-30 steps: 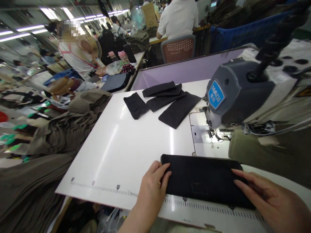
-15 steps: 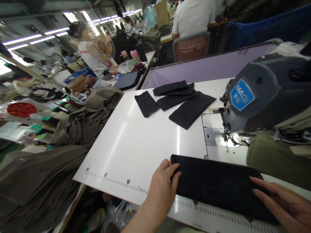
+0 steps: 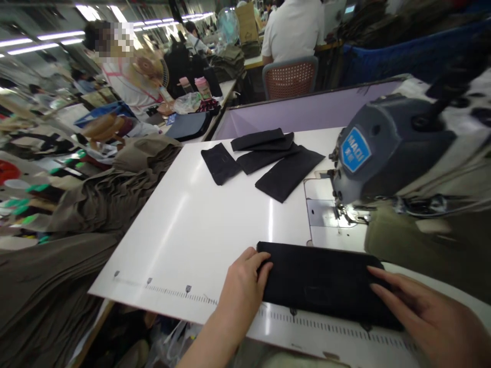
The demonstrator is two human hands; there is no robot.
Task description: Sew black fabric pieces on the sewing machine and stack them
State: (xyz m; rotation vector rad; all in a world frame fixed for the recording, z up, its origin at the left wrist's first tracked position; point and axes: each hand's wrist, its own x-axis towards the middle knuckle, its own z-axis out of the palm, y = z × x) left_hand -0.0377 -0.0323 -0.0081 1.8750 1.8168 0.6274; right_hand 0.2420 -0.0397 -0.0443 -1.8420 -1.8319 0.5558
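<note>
A long folded black fabric piece (image 3: 322, 278) lies on the white sewing table near its front edge, over part of the printed ruler marks. My left hand (image 3: 245, 278) grips its left end, thumb and fingers closed on the edge. At the other end, my right hand (image 3: 418, 306) has thumb and forefinger closed on the fabric; its remaining fingers are partly hidden. Beyond the piece stands the grey sewing machine head (image 3: 391, 143), its needle area lit. Farther back on the table lie several smaller folded black pieces (image 3: 289, 174), some overlapping.
Stacks of grey-brown fabric (image 3: 57, 291) lie along the left side. Olive cloth (image 3: 406, 240) sits under the machine arm. A purple panel (image 3: 284, 112) borders the table's back. Other people work beyond, one seated on a brown chair (image 3: 291, 79).
The whole view has shifted, so table, machine and hands appear farther left. Both hands keep hold of the black fabric piece, which stays in about the same place on the table.
</note>
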